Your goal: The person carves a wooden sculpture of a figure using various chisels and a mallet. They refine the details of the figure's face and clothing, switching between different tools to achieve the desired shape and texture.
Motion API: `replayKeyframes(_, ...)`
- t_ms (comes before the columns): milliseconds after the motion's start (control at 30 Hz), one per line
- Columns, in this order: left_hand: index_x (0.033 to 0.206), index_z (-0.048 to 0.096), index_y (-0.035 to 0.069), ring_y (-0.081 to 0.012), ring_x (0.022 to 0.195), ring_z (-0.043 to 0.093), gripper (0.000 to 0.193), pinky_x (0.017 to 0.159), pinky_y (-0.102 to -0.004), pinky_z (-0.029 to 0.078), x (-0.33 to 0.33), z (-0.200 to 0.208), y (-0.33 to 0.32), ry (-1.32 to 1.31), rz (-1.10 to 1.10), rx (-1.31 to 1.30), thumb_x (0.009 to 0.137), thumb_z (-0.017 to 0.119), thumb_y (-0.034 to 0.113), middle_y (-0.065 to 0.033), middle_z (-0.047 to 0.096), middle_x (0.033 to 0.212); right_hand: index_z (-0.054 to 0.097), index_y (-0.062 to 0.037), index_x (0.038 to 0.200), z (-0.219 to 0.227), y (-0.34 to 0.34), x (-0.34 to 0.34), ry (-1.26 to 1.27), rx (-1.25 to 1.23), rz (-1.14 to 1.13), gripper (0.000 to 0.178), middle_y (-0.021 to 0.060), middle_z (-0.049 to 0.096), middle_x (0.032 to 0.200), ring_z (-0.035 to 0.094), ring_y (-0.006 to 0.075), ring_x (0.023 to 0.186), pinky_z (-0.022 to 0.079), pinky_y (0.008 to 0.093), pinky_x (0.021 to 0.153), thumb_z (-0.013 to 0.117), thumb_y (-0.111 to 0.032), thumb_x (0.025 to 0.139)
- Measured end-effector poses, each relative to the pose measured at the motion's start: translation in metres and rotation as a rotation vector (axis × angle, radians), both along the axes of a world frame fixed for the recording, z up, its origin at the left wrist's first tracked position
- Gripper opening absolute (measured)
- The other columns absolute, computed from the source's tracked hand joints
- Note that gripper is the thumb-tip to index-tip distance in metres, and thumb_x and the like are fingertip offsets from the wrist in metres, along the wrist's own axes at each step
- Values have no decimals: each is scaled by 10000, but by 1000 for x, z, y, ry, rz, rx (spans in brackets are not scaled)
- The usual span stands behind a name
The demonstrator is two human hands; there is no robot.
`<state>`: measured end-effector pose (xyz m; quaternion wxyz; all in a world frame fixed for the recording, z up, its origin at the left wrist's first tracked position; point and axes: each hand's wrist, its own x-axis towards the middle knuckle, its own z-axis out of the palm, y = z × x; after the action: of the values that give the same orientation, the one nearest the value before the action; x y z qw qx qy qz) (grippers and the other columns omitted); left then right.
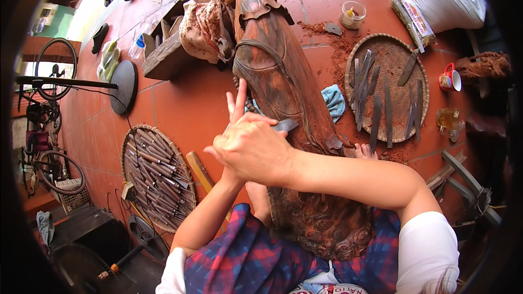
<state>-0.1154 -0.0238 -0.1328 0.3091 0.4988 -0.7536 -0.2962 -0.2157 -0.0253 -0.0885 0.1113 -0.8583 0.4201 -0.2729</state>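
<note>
A dark reddish-brown carved wooden statue (272, 65) lies lengthwise in front of me, its carved base between my legs. My right hand (253, 149) is over the statue, fingers closed round a flat metal scraper blade (286, 125) whose end shows beside the knuckles. Behind it, my left hand (237, 103) is mostly covered; two of its fingers stretch out, pointing away from me. Whether the left hand also touches the blade is hidden. A stained cloth (204, 30) is bunched near the statue's far end, beside a wooden block (169, 51).
At left, a round basket (131, 179) holds many wooden-handled chisels, with a wooden mallet-like stick (199, 169) beside it. Another woven tray (354, 57) at right carries flat metal blades. Nearby are a red mug (450, 80), a glass jar (353, 15), a blue cloth (333, 102) and wood shavings.
</note>
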Motion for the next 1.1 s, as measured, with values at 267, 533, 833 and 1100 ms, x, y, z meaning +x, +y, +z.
replayKeyframes(267, 1539, 232, 103, -126, 838, 620, 1122, 948, -266, 464, -5, 9, -2, 115, 5, 94, 593, 827, 9, -28, 658, 1019, 702, -3, 841, -2, -2, 4, 46, 51, 1, 350, 245, 704, 874, 699, 274, 709, 553, 409, 617, 589, -328, 907)
replayKeyframes(533, 1543, 218, 83, -134, 813, 630, 1139, 1036, -307, 356, -1, 5, -8, 92, -18, 108, 585, 830, 13, -59, 658, 1117, 708, 7, 888, -7, -3, 6, 60, 20, 4, 336, 241, 707, 855, 695, 263, 697, 553, 385, 598, 592, -308, 905)
replayKeyframes(833, 1533, 284, 133, -192, 1345, 437, 1125, 1127, -312, 330, 2, -2, -4, -15, -39, -89, 551, 808, -30, -65, 527, 1383, 675, -6, 939, 7, -7, 3, 142, 42, -9, 294, 298, 639, 987, 658, 269, 704, 548, 356, 649, 647, -290, 870)
replayKeyframes(1100, 1511, 325, 105, -117, 1160, 569, 1064, 906, -230, 487, 5, -7, -6, 30, -45, -52, 572, 817, 12, -63, 323, 1572, 670, 16, 807, -4, -3, 5, -14, 70, 53, 327, 213, 669, 748, 674, 286, 669, 539, 395, 631, 638, -304, 870)
